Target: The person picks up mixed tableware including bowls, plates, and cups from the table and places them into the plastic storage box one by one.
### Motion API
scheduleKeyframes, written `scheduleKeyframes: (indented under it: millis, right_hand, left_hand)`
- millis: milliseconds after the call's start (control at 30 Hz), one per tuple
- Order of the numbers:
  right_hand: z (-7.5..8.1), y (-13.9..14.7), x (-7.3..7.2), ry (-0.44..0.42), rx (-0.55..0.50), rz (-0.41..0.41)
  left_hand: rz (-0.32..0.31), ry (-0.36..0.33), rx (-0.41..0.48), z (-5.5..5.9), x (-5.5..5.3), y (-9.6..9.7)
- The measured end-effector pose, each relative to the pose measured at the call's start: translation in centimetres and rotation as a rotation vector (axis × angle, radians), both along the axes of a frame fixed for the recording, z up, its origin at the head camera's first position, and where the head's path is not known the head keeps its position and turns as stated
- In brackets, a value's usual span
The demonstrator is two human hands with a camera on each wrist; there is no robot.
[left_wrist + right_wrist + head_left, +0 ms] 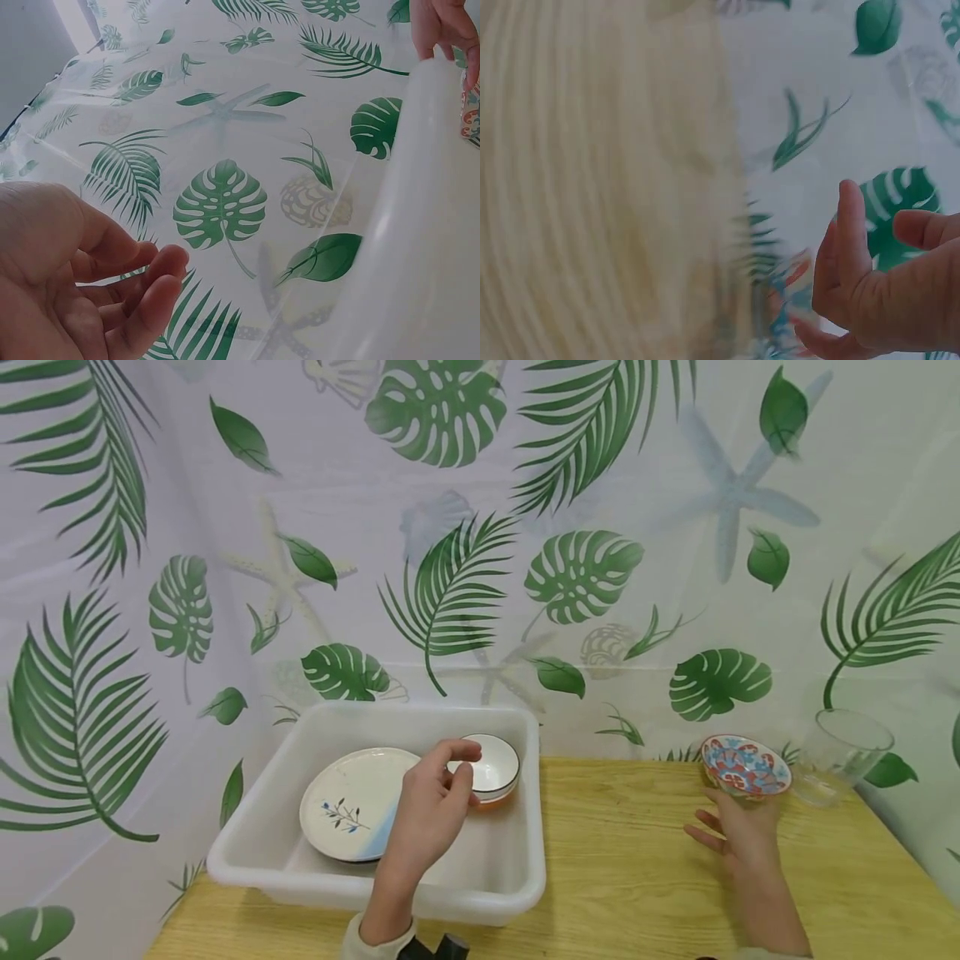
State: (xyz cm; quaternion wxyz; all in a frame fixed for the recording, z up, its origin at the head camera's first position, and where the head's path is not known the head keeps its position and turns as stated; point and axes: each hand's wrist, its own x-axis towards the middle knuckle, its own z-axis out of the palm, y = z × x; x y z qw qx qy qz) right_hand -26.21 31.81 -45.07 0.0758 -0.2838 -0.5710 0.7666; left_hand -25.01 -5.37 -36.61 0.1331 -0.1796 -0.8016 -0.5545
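My left hand [435, 806] hangs over the white plastic tub, fingers loosely bent and holding nothing. It partly covers a white bowl [497, 764] with a dark rim, which sits above an orange-sided piece. A cream plate [341, 806] with a blue band and a twig design leans in the tub beside this hand. On the right, my right hand [742, 835] is at the near side of a small red-and-blue patterned bowl [746, 766]. Its fingers are spread, with fingertips right at the bowl's lower edge. The right wrist view shows part of the patterned bowl [784, 307] behind those fingers.
The white tub [536, 827] stands on the left of the wooden table [622, 860]. A clear glass [840, 760] is just right of the patterned bowl, near the table's right edge. A leaf-printed curtain [480, 610] hangs behind the table.
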Motion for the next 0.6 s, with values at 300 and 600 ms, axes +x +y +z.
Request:
scheduleKeyframes:
  millis: [300, 600]
  right_hand:
    - [-3.3, 4.8, -2.1, -0.065, -0.229, 0.024]
    - [-3.4, 7.9, -4.4, -0.078, -0.409, -0.040]
  left_hand:
    - [0.005, -0.012, -0.017, 0.2, 0.0, 0.0]
    - [0.007, -0.008, -0.037, 0.0, 0.1, 0.0]
